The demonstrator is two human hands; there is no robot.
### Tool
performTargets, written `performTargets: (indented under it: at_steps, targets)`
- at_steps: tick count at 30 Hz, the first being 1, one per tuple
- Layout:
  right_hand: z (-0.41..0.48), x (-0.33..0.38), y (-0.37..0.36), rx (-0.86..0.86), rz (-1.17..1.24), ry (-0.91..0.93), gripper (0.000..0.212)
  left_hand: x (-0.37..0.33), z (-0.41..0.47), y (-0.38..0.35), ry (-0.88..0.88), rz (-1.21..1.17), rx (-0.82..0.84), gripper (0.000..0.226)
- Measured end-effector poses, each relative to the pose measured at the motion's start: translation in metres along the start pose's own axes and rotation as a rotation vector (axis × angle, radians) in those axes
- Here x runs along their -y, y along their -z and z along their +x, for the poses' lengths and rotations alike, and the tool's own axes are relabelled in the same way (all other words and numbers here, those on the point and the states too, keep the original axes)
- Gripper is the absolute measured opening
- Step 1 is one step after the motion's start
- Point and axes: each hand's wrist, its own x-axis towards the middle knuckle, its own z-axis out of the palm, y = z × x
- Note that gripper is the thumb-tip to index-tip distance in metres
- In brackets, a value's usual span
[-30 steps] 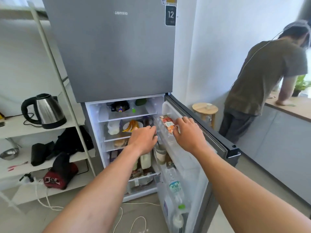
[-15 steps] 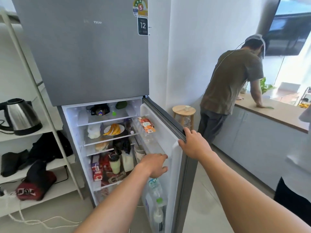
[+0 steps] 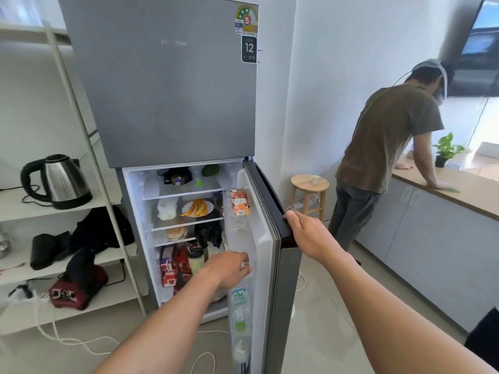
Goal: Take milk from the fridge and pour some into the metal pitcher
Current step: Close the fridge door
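The lower door (image 3: 272, 201) of the grey fridge (image 3: 172, 85) stands open. My right hand (image 3: 306, 234) grips the door's outer edge. My left hand (image 3: 229, 268) reaches to the inner door shelf, fingers bent against its clear rail; what they hold, if anything, is hidden. Just left of that hand stands a white bottle with a dark cap (image 3: 196, 263), and another pale bottle (image 3: 213, 252) shows partly behind it. Water bottles (image 3: 239, 298) fill the lower door shelf. No metal pitcher is in view.
A white shelf unit (image 3: 81, 211) on the left carries a steel kettle (image 3: 62, 182) and dark bags; cables (image 3: 62, 338) lie on the floor. A person (image 3: 388, 147) leans on the counter (image 3: 459, 190) at right, with a wooden stool (image 3: 310, 184) beside the fridge.
My right hand slid from the door shelf to the door's outer edge and swung the door wider. My left hand left the fridge interior and moved down to the inner door shelf.
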Motion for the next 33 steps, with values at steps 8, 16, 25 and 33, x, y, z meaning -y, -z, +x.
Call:
performTargets:
  at_steps: [8,16,25,33]
  targets:
    - [0.031,0.014,-0.034,0.187,-0.127,0.128,0.044,0.06,-0.026,0.015,0.131,-0.029,-0.006,0.043]
    - [0.066,0.052,-0.083,0.244,-0.184,0.314,0.05,0.126,-0.043,0.051,0.212,-0.078,-0.285,0.045]
    - [0.111,0.098,-0.133,0.303,-0.175,0.399,0.044,0.165,-0.043,0.103,0.182,-0.268,-0.431,0.044]
    - [0.15,0.132,-0.168,0.359,-0.311,0.411,0.058,0.207,-0.029,0.119,0.238,-0.011,-0.379,0.045]
